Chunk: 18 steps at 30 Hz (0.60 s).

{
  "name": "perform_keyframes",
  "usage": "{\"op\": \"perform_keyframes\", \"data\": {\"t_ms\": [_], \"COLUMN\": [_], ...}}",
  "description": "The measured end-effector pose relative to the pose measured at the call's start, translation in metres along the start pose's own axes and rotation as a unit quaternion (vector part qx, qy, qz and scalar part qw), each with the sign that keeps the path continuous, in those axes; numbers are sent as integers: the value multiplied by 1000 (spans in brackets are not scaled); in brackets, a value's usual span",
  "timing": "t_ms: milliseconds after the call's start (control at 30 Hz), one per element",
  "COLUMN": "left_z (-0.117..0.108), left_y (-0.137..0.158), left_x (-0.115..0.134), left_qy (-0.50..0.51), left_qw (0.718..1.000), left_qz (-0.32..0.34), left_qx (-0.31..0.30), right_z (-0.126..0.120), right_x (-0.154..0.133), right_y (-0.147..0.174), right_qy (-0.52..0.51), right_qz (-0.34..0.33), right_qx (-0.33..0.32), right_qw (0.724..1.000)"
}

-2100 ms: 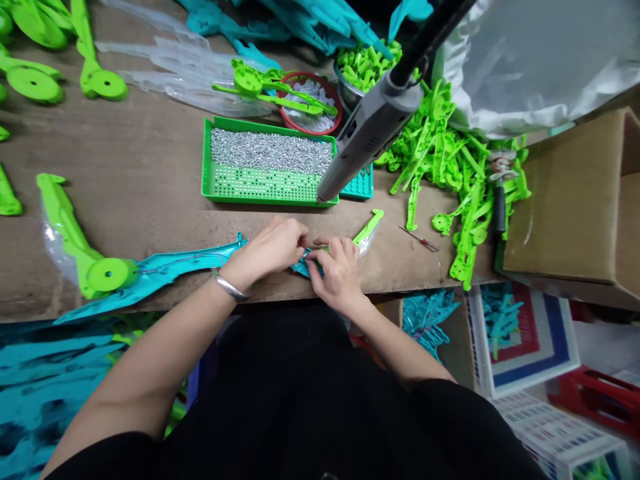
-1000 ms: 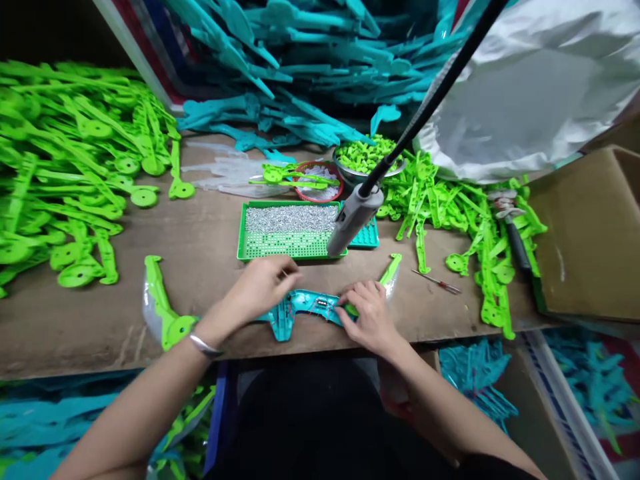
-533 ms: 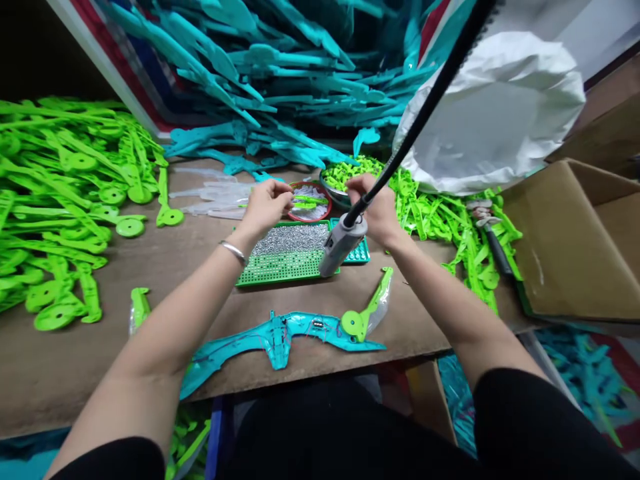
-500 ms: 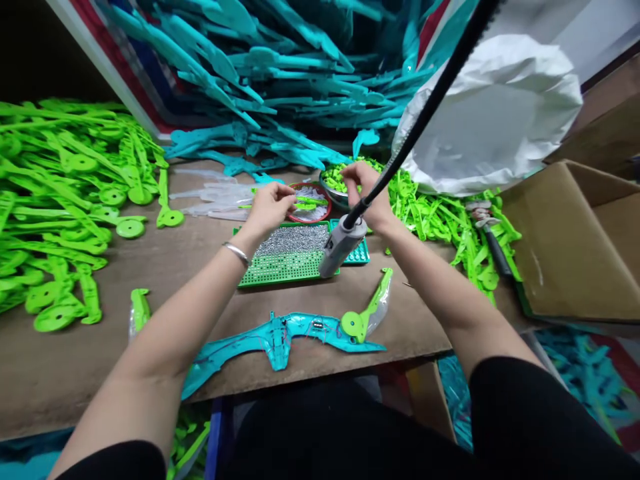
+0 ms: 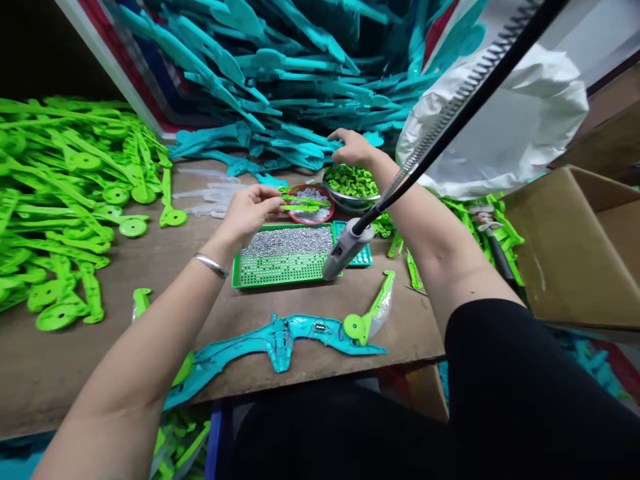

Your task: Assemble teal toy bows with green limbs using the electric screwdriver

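Observation:
My left hand (image 5: 255, 212) pinches a slim bright green plastic piece (image 5: 303, 207) beside the red basket (image 5: 333, 212) of small whitish clear parts. My right hand (image 5: 353, 148) is above the far side of a metal bowl (image 5: 357, 203) of small green pieces, at the front of the teal pile. Its fingers are bent and apart, with nothing visible between them. Nearer me lies a bow-shaped teal shell (image 5: 280, 340) with thin wires, and a green arm with a clear strip (image 5: 373, 313) rests on its right end.
A grey screwdriver (image 5: 349, 248) hangs from a spring and cable over the green tray (image 5: 280, 270) of screws. Green parts (image 5: 60, 200) heap at left; teal shells (image 5: 280, 73) pile behind. A white sack (image 5: 500, 127) and cardboard box (image 5: 575, 253) stand at right.
My right hand has moved up and away from the bowl of green pieces towards the teal pile. My left hand has shifted slightly left and down, still with the green piece.

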<state>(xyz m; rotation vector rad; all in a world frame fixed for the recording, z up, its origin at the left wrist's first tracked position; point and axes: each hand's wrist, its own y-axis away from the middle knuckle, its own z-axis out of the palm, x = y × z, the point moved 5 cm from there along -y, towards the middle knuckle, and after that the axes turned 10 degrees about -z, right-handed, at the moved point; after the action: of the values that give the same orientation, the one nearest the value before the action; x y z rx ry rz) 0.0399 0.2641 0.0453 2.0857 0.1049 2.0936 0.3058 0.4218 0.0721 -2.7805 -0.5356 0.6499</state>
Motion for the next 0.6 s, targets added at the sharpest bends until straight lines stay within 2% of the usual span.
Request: {"op": "perform_keyframes", "data": {"t_ms": [67, 200, 333, 400, 500, 533, 600], "left_z": [2, 16, 43, 54, 54, 50, 36], "left_y": [-10, -32, -36, -31, -22, -18, -7], "left_x": [4, 12, 13, 10, -1, -4, -5], "left_qy": [61, 207, 302, 334, 367, 372, 373], "left_qw": [998, 978, 944, 928, 921, 921, 923], "left_qz": [-7, -33, -104, -117, -119, -115, -90], "left_qx": [10, 6, -84, -116, -57, -25, 29], "right_z": [-17, -53, -76, -81, -83, -84, -87], "right_x": [-13, -39, -66, -78, -84, -81, -67], "right_y": [15, 59, 122, 149, 165, 163, 153], "right_qy": [21, 95, 128, 143, 154, 155, 155], "right_qz": [9, -33, -133, -184, -236, -233, -179], "right_qx": [-11, -6, -16, -33, -34, -14, 47], "right_qw": [1000, 995, 983, 972, 959, 960, 970]}}
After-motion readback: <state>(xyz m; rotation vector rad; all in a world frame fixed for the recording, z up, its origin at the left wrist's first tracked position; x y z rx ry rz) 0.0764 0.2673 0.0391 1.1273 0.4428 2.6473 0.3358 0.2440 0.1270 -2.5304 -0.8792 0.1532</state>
